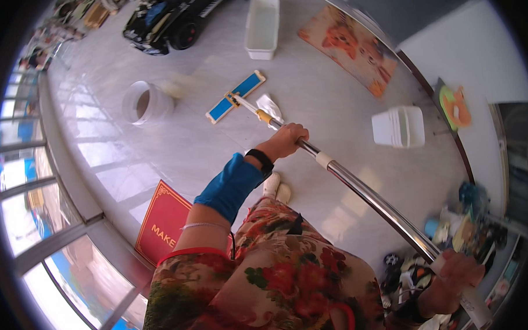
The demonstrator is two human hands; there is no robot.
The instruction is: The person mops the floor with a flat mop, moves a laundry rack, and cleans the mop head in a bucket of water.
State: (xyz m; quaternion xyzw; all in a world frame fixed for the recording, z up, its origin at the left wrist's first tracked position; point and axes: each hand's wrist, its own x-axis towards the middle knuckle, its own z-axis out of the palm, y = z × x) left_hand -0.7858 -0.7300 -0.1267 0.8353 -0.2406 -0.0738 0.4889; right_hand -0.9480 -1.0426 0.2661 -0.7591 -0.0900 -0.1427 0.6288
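My left hand [285, 141] grips the metal pole of a flat mop [369, 191] near the middle, just above its yellow collar. Around the white grip at the pole's upper end, at the lower right, my right hand [457, 274] is closed; it looks slightly blurred. The mop's flat head [248, 86], blue with pale ends, rests on the grey floor ahead of my feet. Beside the pole's lower end lies a crumpled white piece [268, 106], perhaps cloth or plastic, partly behind the pole.
A round white bucket [133, 119] stands left of the mop head. Beyond is a rectangular white tub [262, 47], near a black toy car [183, 34]. To the right are a patterned mat [351, 48] and white containers [398, 127]. A red mat [161, 216] lies by the windows; clutter fills the lower right.
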